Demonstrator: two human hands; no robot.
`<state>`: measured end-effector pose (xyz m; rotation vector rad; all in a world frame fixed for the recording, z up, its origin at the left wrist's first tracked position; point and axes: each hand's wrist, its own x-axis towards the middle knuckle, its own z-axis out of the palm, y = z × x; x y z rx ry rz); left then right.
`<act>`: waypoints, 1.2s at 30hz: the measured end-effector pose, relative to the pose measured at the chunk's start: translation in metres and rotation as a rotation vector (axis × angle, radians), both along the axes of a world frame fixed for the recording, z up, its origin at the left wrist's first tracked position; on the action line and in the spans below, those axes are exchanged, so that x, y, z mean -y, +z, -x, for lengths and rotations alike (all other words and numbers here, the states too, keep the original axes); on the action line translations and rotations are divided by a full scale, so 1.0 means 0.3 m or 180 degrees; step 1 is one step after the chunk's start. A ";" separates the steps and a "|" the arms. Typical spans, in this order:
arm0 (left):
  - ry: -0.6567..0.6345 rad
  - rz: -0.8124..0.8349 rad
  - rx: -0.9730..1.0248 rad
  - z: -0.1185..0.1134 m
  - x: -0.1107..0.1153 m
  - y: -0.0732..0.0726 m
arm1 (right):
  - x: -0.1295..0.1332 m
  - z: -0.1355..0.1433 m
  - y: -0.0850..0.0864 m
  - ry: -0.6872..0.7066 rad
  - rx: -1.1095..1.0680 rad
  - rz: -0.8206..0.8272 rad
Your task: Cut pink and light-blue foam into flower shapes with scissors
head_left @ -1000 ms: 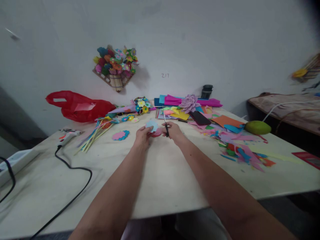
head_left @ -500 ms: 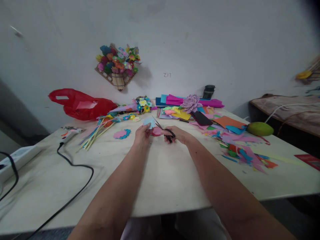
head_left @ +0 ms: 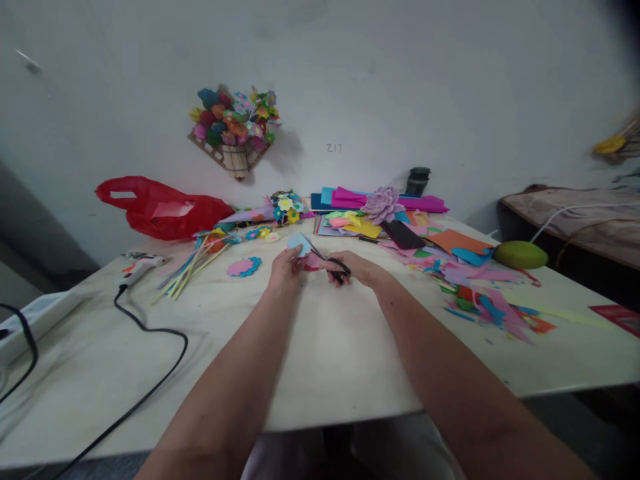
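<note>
In the middle of the table, my left hand (head_left: 285,270) pinches a light blue piece of craft foam or paper (head_left: 299,244). A pink piece (head_left: 312,261) shows between my two hands, partly covered by fingers. My right hand (head_left: 345,267) grips a pair of scissors (head_left: 327,258) with dark handles, the blades pointing up and left against the light blue piece. To the left of my left hand, a pink round and a blue scalloped round (head_left: 250,267) lie overlapping on the table.
Left are a glue gun (head_left: 143,269) with a black cord, pale sticks (head_left: 193,270), a red plastic bag (head_left: 165,210) and a power strip (head_left: 40,320). Coloured sheets (head_left: 367,227), a dark phone (head_left: 403,235), foam scraps (head_left: 495,310) and a green mango-like fruit (head_left: 520,255) lie right.
The scissor blades have closed somewhat onto the light blue piece, and the pink piece between my hands shows less. Both hands stay in nearly the same place.
</note>
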<state>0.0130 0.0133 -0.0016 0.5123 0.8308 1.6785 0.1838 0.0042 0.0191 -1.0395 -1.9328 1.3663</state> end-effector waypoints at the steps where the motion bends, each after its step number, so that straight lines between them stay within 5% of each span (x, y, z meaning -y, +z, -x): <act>1: -0.0015 0.0000 0.0013 0.000 0.000 0.000 | -0.001 0.001 -0.002 0.0002 0.0008 0.0001; 36: -0.0196 0.0004 0.0060 -0.008 0.006 0.001 | -0.031 0.017 -0.042 0.0062 -0.0029 0.0022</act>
